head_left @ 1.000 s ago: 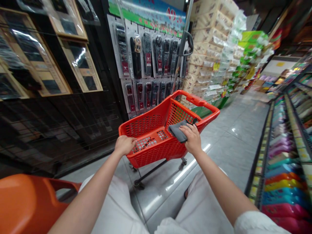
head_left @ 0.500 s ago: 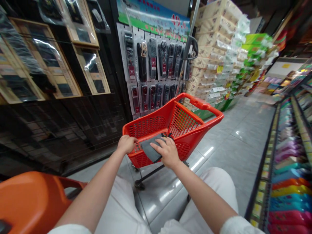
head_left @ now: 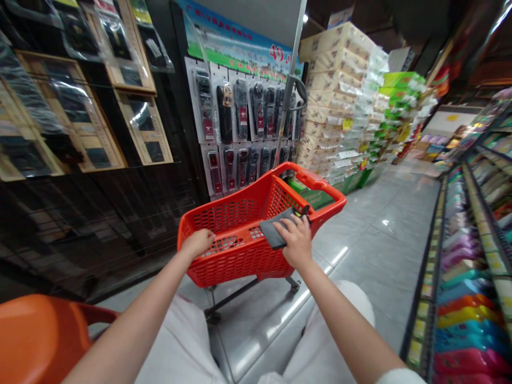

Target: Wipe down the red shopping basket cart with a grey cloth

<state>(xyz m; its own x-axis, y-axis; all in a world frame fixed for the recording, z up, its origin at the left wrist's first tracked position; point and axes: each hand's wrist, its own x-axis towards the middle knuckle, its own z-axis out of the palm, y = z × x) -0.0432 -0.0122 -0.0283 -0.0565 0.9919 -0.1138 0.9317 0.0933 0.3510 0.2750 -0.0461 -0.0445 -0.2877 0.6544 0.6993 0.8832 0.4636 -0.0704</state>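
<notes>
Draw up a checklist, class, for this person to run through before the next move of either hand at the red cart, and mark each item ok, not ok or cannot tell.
1. Gray cloth held in the right hand: ok.
2. Right hand free to take something else: not ok, the cloth is in it.
3. Left hand at the end of the red cart away from the handle: ok.
4. Left hand gripping firmly: cannot tell, its fingers are partly hidden.
5. Cart upright on the floor: ok.
6. Surface under the cloth clean: cannot tell, cloth and hand cover it.
</notes>
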